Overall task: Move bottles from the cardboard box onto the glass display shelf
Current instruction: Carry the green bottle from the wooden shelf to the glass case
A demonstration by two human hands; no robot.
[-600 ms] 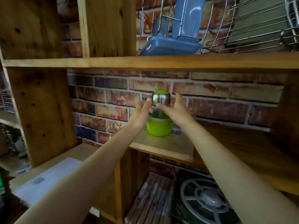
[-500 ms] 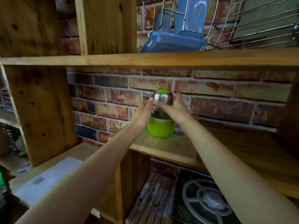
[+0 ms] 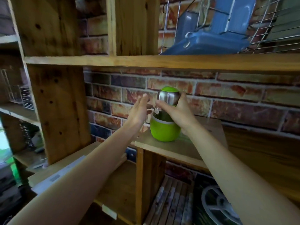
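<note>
Your right hand [image 3: 176,113] grips the bottle [image 3: 165,117] near its top: the thumb crosses the front just under the steel band and the fingers [image 3: 182,96] curl round the far side of that band. The bottle stands upright on the shelf [image 3: 178,148], a pale wooden ledge in front of the brick wall [image 3: 227,98]; its green base rests close to the ledge's left front corner. It has a green cap, a shiny metal collar, a dark middle and a rounded green bottom.

Your left hand [image 3: 139,111] is just left of the bottle, palm turned toward it, fingers straight and relaxed, holding nothing. Whether the fingertips touch the bottle cannot be told; a narrow gap seems to show beside the steel band.

Above the bottle runs a thicker wooden board [image 3: 146,61], and on it, up and to the right of the bottle, a blue plastic container [image 3: 209,44] sits inside a wire rack [image 3: 267,38].
</note>
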